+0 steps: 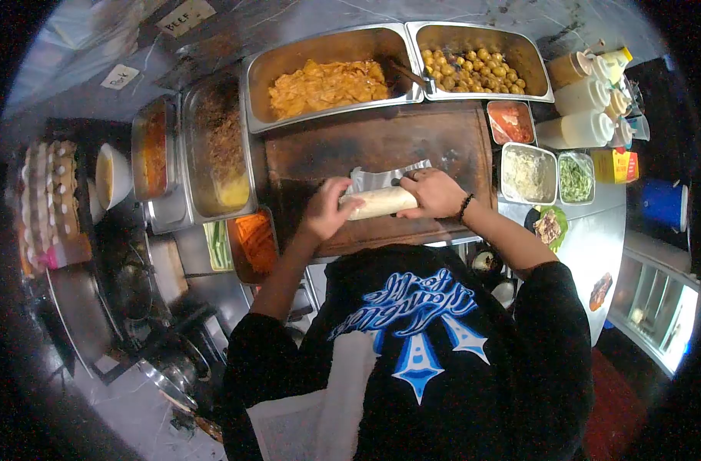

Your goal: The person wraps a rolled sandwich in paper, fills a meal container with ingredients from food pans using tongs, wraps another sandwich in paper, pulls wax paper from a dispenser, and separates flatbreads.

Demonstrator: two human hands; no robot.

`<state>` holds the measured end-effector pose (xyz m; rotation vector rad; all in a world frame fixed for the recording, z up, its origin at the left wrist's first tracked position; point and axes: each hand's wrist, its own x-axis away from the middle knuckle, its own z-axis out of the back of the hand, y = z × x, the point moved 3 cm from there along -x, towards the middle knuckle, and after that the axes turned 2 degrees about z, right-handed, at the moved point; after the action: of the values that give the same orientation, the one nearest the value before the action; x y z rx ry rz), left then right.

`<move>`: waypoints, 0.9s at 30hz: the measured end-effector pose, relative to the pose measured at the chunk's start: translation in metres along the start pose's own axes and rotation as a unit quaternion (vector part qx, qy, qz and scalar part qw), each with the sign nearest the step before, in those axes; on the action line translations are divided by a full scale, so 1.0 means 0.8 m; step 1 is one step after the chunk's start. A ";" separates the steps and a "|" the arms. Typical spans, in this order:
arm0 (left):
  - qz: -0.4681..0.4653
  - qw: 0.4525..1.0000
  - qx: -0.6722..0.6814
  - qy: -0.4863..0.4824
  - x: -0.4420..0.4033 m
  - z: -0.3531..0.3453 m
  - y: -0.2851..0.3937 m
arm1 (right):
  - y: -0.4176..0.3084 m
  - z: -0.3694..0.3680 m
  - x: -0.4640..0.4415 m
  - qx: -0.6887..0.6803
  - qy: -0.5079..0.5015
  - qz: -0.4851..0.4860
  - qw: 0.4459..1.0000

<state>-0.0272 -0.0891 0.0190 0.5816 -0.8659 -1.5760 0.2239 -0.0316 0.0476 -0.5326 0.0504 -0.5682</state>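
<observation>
The left hand (331,209) and right hand (435,194) are curling around opposite ends of the wrap (381,203) on the board (312,154), probably keeping it from unrolling; pans (260,84) are ringing the board, likely for easy reach. Its long axis is running left to right, the right end angling slightly away from the body.

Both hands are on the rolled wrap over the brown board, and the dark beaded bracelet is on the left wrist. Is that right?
Not quite: the head view shows the dark beaded bracelet on the right wrist. Left hand and right hand are indeed on the rolled wrap over the brown board.
</observation>
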 end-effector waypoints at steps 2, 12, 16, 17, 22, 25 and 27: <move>-0.029 0.998 -0.053 -0.011 0.004 -0.005 0.028 | -0.001 0.001 -0.001 0.003 -0.001 0.004 1.000; -0.139 0.927 -0.349 -0.017 0.000 -0.044 0.072 | -0.009 -0.004 0.009 0.057 0.033 0.016 0.998; -0.133 0.927 -0.349 -0.016 0.000 -0.043 0.070 | -0.033 -0.005 0.020 0.174 0.059 -0.054 0.981; -0.133 0.928 -0.348 -0.015 -0.001 -0.044 0.070 | -0.032 -0.008 0.022 0.167 0.074 -0.072 0.981; -0.031 0.953 -0.298 -0.037 -0.008 -0.046 0.076 | -0.031 -0.013 0.027 0.146 0.081 -0.132 0.977; -0.042 0.956 -0.290 0.018 -0.007 -0.047 0.080 | -0.028 -0.019 0.030 0.144 0.101 -0.135 0.975; -0.037 0.954 -0.299 0.000 -0.007 -0.049 0.079 | -0.025 -0.020 0.032 0.145 0.122 -0.123 0.974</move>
<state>0.0429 -0.0939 0.0452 0.1779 -0.3299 -1.7952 0.2326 -0.0672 0.0461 -0.1811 0.1343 -0.8670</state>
